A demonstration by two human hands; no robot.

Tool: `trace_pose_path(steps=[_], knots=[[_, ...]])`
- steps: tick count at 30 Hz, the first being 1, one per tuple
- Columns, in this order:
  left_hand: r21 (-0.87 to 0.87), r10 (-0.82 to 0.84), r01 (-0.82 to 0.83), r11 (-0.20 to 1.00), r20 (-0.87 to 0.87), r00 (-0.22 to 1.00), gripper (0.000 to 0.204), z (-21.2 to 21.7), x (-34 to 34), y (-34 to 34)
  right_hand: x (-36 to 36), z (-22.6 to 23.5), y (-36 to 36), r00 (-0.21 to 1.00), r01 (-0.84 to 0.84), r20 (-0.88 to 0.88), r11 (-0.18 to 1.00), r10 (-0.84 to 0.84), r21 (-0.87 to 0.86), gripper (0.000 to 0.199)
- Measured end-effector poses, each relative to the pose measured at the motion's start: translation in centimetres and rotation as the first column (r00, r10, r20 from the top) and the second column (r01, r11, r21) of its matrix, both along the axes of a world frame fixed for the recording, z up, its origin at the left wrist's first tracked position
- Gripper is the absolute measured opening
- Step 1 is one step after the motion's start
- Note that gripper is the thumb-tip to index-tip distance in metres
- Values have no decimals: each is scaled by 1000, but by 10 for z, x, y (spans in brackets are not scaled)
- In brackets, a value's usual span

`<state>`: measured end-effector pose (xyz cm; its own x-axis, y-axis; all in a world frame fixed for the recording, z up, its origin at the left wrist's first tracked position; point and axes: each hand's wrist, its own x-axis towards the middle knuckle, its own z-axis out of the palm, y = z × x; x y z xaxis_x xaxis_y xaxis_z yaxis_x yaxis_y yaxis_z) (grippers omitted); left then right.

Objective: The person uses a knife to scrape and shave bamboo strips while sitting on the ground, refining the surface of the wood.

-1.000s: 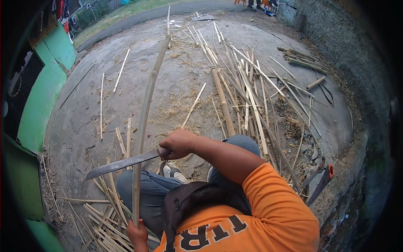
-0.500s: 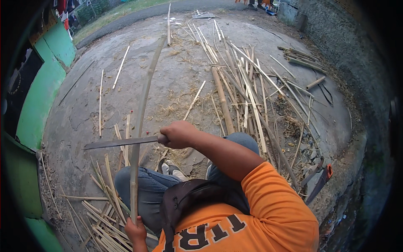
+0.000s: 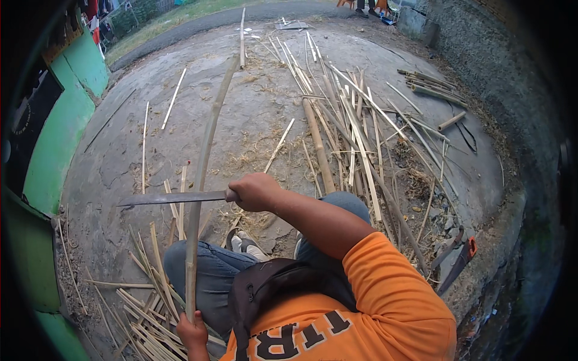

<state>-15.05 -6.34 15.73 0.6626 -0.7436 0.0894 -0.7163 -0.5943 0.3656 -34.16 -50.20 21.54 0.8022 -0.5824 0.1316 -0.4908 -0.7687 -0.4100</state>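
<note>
Right hand gripped the machete; blade had lifted from tilted to level, crossing the long bamboo strip higher up. Left hand clenched the strip's near end at 7 o'clock. Split bamboo pile lay at 1 o'clock; handsaw at 4.

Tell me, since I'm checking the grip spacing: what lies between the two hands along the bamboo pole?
In the head view, the left hand grips the bamboo pole low; the right hand's blade crosses it higher. Between them: bare pole over the jeans-clad knee.
</note>
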Motion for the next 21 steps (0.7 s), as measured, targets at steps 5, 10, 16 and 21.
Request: trace_pose_path(steps=[5,10,16,21], knots=[[22,29,-30,999,5,1000,73,6,-1,-3,10,-6,31,983,-170,-67,985,171,22,16],[31,22,-23,999,37,999,71,1,2,-2,14,-10,18,982,-183,-56,983,182,-14,13],[20,21,-22,1000,33,999,74,-1,3,-1,12,-7,16,984,-176,-39,984,176,-19,13],[14,7,-7,1000,26,1000,77,-3,7,0,8,-9,16,979,-205,6,978,205,-29,14]])
